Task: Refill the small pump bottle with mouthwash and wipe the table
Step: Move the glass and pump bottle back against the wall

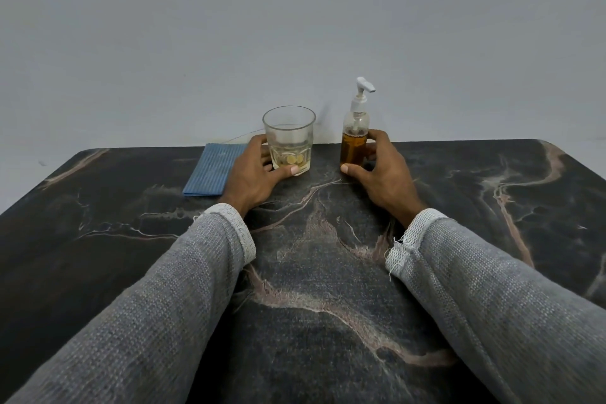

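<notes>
Cloth point(214, 170) corner under left hand point(254, 174)

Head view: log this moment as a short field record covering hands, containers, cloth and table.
left hand: wrapped around the glass, low on its side
right hand: around the lower pump bottle
glass: upright, a shallow pale yellow layer at the bottom
pump bottle: upright, pump fitted, amber liquid about two-thirds up
cloth: blue, folded, flat, left of the glass, partly behind the left hand
table: dark marbled top; no spill visible
</notes>
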`<state>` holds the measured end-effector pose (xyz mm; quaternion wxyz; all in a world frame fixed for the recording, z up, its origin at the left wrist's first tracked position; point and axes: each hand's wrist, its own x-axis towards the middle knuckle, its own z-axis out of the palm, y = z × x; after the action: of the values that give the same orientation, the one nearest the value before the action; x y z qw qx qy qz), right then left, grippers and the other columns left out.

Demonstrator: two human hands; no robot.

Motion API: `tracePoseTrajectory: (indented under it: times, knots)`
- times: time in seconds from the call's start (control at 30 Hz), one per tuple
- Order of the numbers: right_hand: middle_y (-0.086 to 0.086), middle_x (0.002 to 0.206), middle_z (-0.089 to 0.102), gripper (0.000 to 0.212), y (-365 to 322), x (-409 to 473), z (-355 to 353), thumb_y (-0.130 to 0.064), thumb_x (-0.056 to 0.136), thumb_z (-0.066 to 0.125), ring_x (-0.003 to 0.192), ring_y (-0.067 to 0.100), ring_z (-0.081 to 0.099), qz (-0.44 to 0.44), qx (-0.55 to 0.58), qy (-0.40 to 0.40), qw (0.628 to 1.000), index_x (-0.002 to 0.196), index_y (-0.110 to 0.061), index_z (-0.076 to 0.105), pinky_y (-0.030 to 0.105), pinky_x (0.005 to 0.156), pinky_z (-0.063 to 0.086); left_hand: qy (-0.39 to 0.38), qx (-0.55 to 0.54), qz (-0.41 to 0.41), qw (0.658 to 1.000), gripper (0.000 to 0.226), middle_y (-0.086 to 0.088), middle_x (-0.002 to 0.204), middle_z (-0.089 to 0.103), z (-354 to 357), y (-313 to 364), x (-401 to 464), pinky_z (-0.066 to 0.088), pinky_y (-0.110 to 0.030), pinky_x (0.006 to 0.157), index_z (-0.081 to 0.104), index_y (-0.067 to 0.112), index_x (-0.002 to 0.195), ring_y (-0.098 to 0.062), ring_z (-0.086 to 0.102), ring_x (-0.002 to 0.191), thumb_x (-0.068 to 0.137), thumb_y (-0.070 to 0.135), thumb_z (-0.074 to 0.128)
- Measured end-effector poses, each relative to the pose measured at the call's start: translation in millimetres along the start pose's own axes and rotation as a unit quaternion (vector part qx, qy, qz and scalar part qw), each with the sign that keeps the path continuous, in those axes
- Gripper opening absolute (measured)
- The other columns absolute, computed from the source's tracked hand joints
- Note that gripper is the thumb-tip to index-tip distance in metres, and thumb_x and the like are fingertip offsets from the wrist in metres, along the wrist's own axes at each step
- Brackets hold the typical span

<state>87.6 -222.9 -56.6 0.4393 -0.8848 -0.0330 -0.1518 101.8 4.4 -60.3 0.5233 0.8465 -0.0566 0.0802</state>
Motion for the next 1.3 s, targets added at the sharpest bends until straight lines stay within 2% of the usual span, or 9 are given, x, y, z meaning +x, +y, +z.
tracePoseTrajectory:
  times: [0.27,0.43,0.63,1.0,1.3]
  knots:
    - [0.004,0.132,0.059,0.063,0,3,4,-0.034,0.081,0.076,0.111,0.019,0.059,0.014,-0.027,-0.001,1.0,0.134,-0.02,0.044,0.048,0.099,0.049,0.016,0.031,0.014,0.999,0.068,-0.004,0.137,0.059,5,0,3,0.044,-0.041,0.107,0.045,0.015,0.137,-0.02,0.057,0.123,0.079,0.026,0.078]
    - [0.002,0.128,0.062,0.062,1,6,7,-0.043,0.081,0.074,0.114,0.022,0.059,0.033,-0.063,0.007,0.997,0.133,-0.022,0.048,0.05,0.097,0.049,0.032,0.056,0.016,0.998,0.065,-0.002,0.136,0.059,8,-1,4,0.044,-0.035,0.104,0.046,0.019,0.136,-0.019,0.057,0.122,0.08,0.03,0.077]
    - [0.004,0.126,0.062,0.06,-2,8,8,-0.045,0.082,0.073,0.117,0.025,0.056,0.044,-0.099,0.003,0.994,0.132,-0.02,0.051,0.05,0.098,0.048,0.044,0.073,0.019,0.996,0.065,-0.002,0.134,0.06,10,1,3,0.045,-0.045,0.104,0.046,0.02,0.137,-0.019,0.059,0.119,0.08,0.033,0.076]
    - [0.007,0.122,0.062,0.053,-6,9,8,-0.049,0.083,0.07,0.115,0.027,0.055,0.047,-0.145,-0.007,0.988,0.125,-0.018,0.058,0.047,0.096,0.049,0.047,0.059,0.011,0.997,0.065,-0.003,0.132,0.062,11,-1,3,0.048,-0.043,0.102,0.048,0.017,0.134,-0.018,0.06,0.116,0.079,0.034,0.078]
    - [0.007,0.12,0.061,0.047,-8,8,7,-0.049,0.085,0.068,0.112,0.027,0.054,0.047,-0.161,-0.012,0.986,0.119,-0.018,0.059,0.045,0.094,0.049,0.049,0.06,0.011,0.997,0.064,-0.002,0.133,0.062,10,-2,4,0.046,-0.031,0.096,0.048,0.018,0.133,-0.019,0.06,0.116,0.079,0.034,0.078]
